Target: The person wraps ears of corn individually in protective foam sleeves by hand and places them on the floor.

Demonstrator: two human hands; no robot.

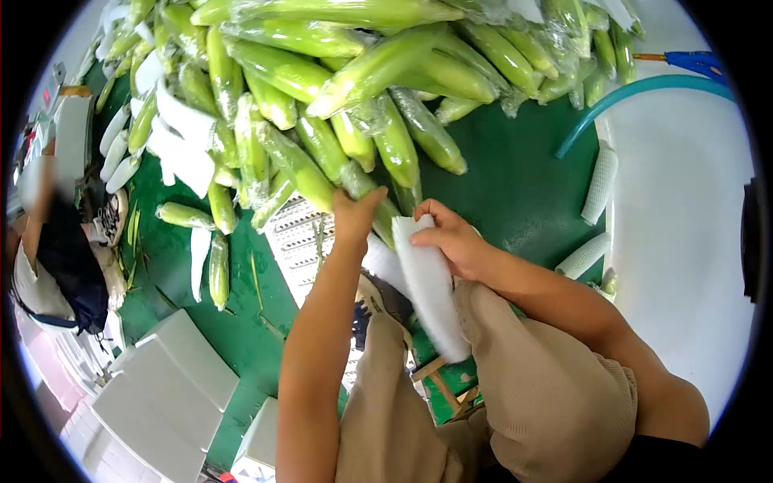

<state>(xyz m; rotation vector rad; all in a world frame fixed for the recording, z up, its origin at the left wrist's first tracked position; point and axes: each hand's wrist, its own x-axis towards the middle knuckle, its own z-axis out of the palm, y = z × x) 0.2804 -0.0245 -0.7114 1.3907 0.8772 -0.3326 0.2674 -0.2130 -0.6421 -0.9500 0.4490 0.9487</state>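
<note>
My left hand [358, 211] is closed around the upper part of a green ear of corn [387, 220] wrapped in clear film. The corn's lower end lies close beside the mouth of a white foam sleeve [431, 290]; whether it is inside, I cannot tell. Pinched between the thumb and fingers of my right hand [452, 241], the sleeve hangs down over my knees. Just beyond my hands rises a large heap of film-wrapped corn [298, 72]. Another white foam piece [385, 262] shows partly behind the sleeve.
Loose corn ears [219, 270] lie on the green floor [499, 193]. Foam-sleeved ears [600, 183] rest by a white surface [676, 201] at right, beneath a blue-green hose [636, 87]. White foam boxes [173, 394] stand lower left. Another person [60, 258] is at far left.
</note>
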